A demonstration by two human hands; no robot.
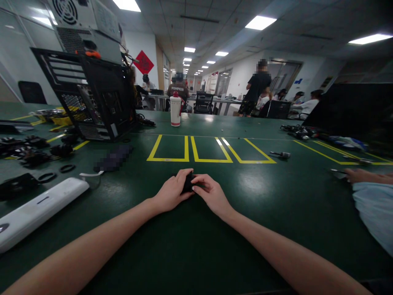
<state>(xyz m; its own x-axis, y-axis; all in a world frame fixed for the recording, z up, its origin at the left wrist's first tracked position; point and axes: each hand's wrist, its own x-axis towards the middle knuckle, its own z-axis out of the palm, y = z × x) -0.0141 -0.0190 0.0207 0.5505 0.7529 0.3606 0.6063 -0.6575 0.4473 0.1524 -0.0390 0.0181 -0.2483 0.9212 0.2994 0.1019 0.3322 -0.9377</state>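
Both hands meet at the middle of the dark green tabletop (196,246), around a small black object (188,183). My left hand (172,190) is wrapped over its left side, with fingers and thumb closed on it. From the right, the bent fingertips and thumb of my right hand (212,194) pinch at its edge. Most of the object is hidden by the fingers, so its kind cannot be made out. Just beyond the hands, yellow tape outlines (211,161) mark the table.
A black computer case (101,98) stands back left, a power supply (89,30) on top. A white device (46,209) and black parts (24,149) lie left. Beyond are a white bottle (175,110) and a screwdriver-like tool (281,155). At right, another person's hand (362,176) holds a thin tool.
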